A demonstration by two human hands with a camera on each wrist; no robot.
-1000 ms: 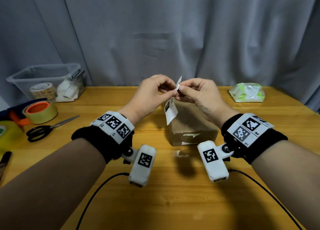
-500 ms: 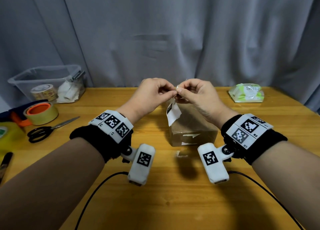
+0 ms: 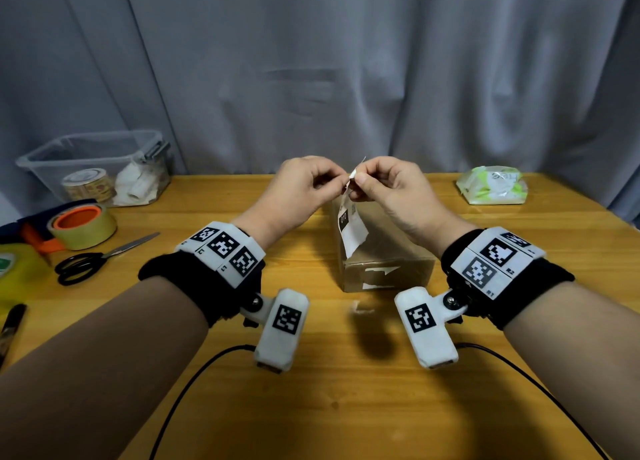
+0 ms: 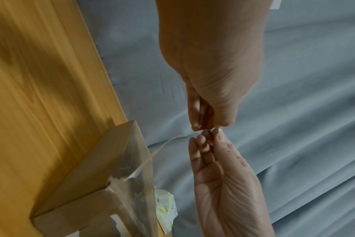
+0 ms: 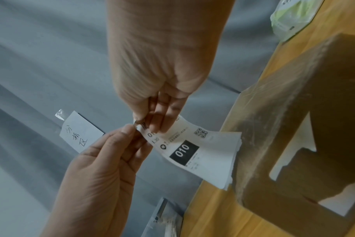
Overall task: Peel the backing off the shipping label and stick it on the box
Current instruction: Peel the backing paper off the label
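**Label pinched at its top corner above the box**

Both forearms run off the bottom edge. The left hand and right hand pinch the top of the shipping label between thumb and fingertips, hiding whether the backing has parted. It hangs over the cardboard box on the table; its small print is unreadable

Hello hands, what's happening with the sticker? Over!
Left hand and right hand both pinch the shipping label top corner. Label hangs above the box, not yet stuck. Nothing blocking.
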